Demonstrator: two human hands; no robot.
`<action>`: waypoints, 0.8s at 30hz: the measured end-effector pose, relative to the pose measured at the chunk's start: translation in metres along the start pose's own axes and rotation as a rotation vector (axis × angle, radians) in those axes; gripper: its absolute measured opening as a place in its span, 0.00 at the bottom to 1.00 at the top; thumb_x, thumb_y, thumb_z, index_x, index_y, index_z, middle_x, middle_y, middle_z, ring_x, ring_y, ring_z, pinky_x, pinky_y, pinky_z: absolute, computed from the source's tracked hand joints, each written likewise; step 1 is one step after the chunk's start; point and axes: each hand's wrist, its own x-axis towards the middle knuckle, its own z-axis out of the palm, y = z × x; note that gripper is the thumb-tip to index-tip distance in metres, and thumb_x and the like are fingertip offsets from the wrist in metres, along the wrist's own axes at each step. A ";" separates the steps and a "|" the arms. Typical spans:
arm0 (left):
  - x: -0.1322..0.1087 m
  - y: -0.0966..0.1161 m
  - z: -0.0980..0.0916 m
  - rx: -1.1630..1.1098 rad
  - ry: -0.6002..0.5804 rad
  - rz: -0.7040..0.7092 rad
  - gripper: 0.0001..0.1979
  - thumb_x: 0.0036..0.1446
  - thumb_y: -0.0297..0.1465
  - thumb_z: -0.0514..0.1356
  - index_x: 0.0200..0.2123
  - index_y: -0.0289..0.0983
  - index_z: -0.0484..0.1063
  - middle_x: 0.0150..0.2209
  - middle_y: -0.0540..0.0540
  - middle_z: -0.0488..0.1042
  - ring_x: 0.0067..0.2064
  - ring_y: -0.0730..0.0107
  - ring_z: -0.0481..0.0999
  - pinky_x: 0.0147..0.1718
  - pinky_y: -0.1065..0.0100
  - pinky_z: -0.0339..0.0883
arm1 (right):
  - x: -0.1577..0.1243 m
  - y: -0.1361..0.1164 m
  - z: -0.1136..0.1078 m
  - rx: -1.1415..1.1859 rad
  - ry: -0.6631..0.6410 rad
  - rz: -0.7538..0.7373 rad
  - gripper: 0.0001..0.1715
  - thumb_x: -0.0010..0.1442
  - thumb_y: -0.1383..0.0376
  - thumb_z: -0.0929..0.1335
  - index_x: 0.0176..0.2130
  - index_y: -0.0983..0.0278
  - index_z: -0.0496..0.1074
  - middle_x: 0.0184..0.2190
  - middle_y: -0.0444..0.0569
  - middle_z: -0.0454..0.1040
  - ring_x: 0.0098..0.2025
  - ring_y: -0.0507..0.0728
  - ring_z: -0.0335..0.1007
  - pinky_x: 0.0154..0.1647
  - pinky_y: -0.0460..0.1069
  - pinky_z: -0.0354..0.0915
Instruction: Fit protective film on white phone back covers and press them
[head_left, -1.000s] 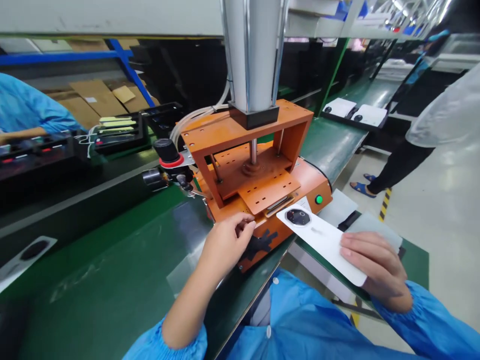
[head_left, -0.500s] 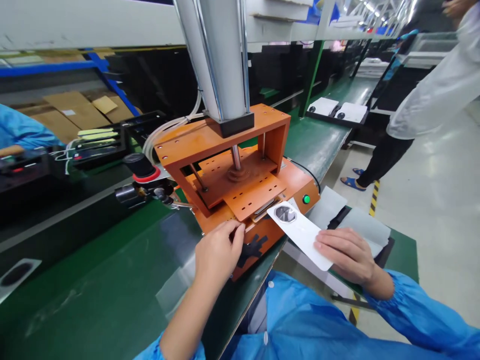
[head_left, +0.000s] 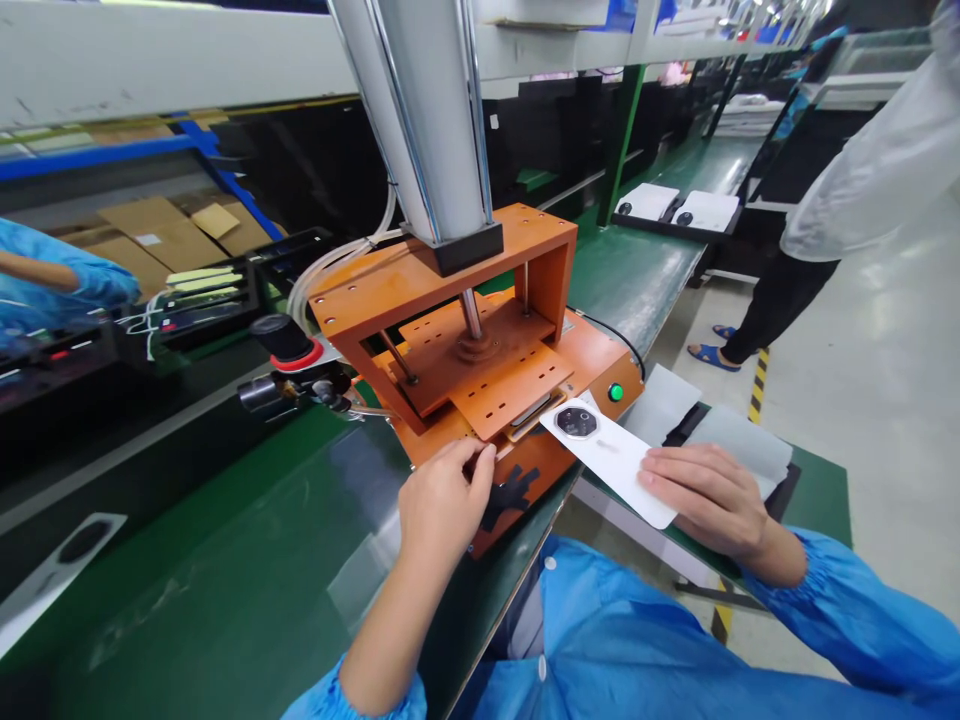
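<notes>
While gripping the white phone panel point(head_left: 611, 458) by its plain end, pointing its camera end left and away toward the orange press point(head_left: 517, 385).
At left, reaching to the front edge of the press with a curled left hand point(head_left: 446, 497), thumb near forefinger (cannot tell whether pinching anything). Next, rightward, just left of the camera module point(head_left: 577, 421), past the slot point(head_left: 536, 408) under the orange plate. Then along the panel's long axis, slanting from that module down and right to the plain end; cannot tell whether touching the press. Last, at far right, closed on that end with the right hand point(head_left: 705, 495), fingers across the upper face, thumb out of sight: nearer to the panel than the left hand, well apart from the slot.
</notes>
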 end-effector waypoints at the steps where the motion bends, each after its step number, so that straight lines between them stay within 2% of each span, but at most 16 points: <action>1: 0.000 0.001 0.000 0.001 0.002 -0.001 0.15 0.68 0.42 0.52 0.37 0.47 0.78 0.36 0.51 0.82 0.38 0.64 0.78 0.32 0.67 0.54 | 0.000 0.000 -0.001 0.000 0.001 -0.005 0.16 0.68 0.71 0.65 0.52 0.61 0.76 0.44 0.53 0.82 0.49 0.59 0.79 0.42 0.53 0.76; 11: 0.001 0.000 0.001 -0.002 -0.003 -0.012 0.15 0.67 0.42 0.53 0.36 0.47 0.78 0.37 0.52 0.82 0.39 0.62 0.79 0.31 0.67 0.54 | 0.002 0.000 -0.002 -0.040 0.027 -0.014 0.14 0.66 0.73 0.67 0.49 0.64 0.77 0.43 0.54 0.82 0.49 0.59 0.79 0.42 0.52 0.75; 16: 0.000 -0.004 0.003 -0.080 0.030 0.007 0.13 0.66 0.42 0.55 0.39 0.48 0.78 0.34 0.51 0.81 0.37 0.62 0.78 0.32 0.67 0.56 | -0.003 0.002 0.001 -0.045 0.044 0.005 0.15 0.66 0.73 0.67 0.50 0.62 0.77 0.43 0.53 0.82 0.49 0.59 0.79 0.42 0.52 0.76; 19: 0.004 -0.002 0.006 -0.262 0.076 -0.010 0.13 0.63 0.44 0.58 0.35 0.43 0.76 0.29 0.51 0.78 0.31 0.66 0.75 0.31 0.68 0.58 | -0.005 0.004 0.002 -0.034 0.030 0.030 0.17 0.67 0.72 0.66 0.52 0.61 0.76 0.44 0.53 0.82 0.50 0.59 0.79 0.43 0.53 0.76; 21: 0.012 0.005 0.010 -0.494 0.099 -0.021 0.13 0.60 0.45 0.62 0.33 0.41 0.73 0.28 0.51 0.77 0.28 0.69 0.73 0.30 0.69 0.60 | -0.007 0.006 0.005 -0.025 0.027 0.039 0.19 0.67 0.72 0.65 0.54 0.60 0.75 0.46 0.52 0.82 0.51 0.60 0.79 0.43 0.53 0.76; 24: 0.032 0.018 0.022 -0.893 0.142 -0.039 0.13 0.56 0.40 0.66 0.39 0.38 0.74 0.30 0.49 0.79 0.27 0.69 0.75 0.30 0.70 0.66 | -0.008 0.011 0.018 -0.019 0.052 0.046 0.22 0.64 0.74 0.68 0.56 0.60 0.74 0.47 0.53 0.82 0.52 0.61 0.79 0.43 0.53 0.76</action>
